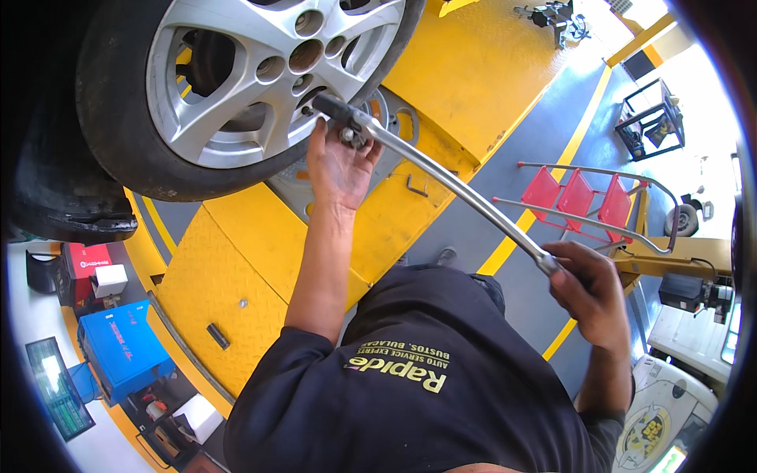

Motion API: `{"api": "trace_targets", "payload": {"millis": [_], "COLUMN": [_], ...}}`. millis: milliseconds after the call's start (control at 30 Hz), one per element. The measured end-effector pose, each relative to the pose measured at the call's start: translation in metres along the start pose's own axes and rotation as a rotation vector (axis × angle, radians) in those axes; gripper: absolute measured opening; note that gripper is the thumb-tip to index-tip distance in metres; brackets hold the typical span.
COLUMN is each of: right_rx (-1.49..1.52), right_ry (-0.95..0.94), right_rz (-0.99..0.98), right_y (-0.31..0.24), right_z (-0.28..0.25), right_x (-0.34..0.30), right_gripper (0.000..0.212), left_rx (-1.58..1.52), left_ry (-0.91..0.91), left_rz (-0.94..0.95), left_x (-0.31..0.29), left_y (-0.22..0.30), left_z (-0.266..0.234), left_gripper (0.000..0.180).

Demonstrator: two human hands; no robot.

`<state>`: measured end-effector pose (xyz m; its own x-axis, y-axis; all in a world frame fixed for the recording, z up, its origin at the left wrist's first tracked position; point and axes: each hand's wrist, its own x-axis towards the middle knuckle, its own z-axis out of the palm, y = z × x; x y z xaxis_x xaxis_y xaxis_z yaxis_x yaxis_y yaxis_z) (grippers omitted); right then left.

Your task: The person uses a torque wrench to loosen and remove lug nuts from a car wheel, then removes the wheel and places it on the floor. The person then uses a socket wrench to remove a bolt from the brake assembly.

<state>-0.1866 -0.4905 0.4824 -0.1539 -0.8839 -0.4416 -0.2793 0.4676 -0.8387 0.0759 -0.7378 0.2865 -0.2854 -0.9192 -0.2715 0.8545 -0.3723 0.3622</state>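
The right hand [587,296] closes round the near end of the wrench [465,185], thumb and fingers wrapped on its smooth metal bar. From that grip the wrench runs up and leftward, a long, round, shiny rod ending in a black, blunt cylindrical socket [333,109] beside the left hand [343,169]. That hand is half curled, palm turned up, holding small, glossy metal nuts [352,139] at its fingers; whether it also touches the wrench, I cannot tell.

Just above and left of the left hand stands the wheel [272,98], satin silver with broad spokes and round recesses, ringed by a dull black rubber tyre [118,118]. The socket's tip overlaps the wheel's face near a lower recess; contact is unclear.

Below the left hand, the yellow metal platform [441,63] shows raised tread and bears a short dark cylinder [218,336]. The platform's straight edge passes between the hands. Grey floor [520,138] spreads beyond the bar, with a red-stepped ladder [576,193] just above the right hand.
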Motion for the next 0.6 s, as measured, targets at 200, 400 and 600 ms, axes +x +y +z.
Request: {"api": "trace_targets", "payload": {"millis": [200, 400, 600], "right_rx": [0.23, -0.182, -0.543], "right_ry": [-0.098, -0.011, 0.268], "right_rz": [-0.067, -0.156, -0.609], "right_y": [0.046, 0.055, 0.056], "right_z": [0.028, 0.043, 0.055], "right_x": [0.045, 0.053, 0.051], "right_gripper": [0.033, 0.03, 0.034], "left_rx": [0.116, -0.058, -0.08], "left_ry": [0.034, 0.03, 0.092], "left_rz": [0.164, -0.011, 0.006], "left_x": [-0.001, 0.025, 0.037], "left_y": [0.025, 0.03, 0.036], "left_z": [0.051, 0.054, 0.056], "left_gripper": [0.037, 0.03, 0.038]}}
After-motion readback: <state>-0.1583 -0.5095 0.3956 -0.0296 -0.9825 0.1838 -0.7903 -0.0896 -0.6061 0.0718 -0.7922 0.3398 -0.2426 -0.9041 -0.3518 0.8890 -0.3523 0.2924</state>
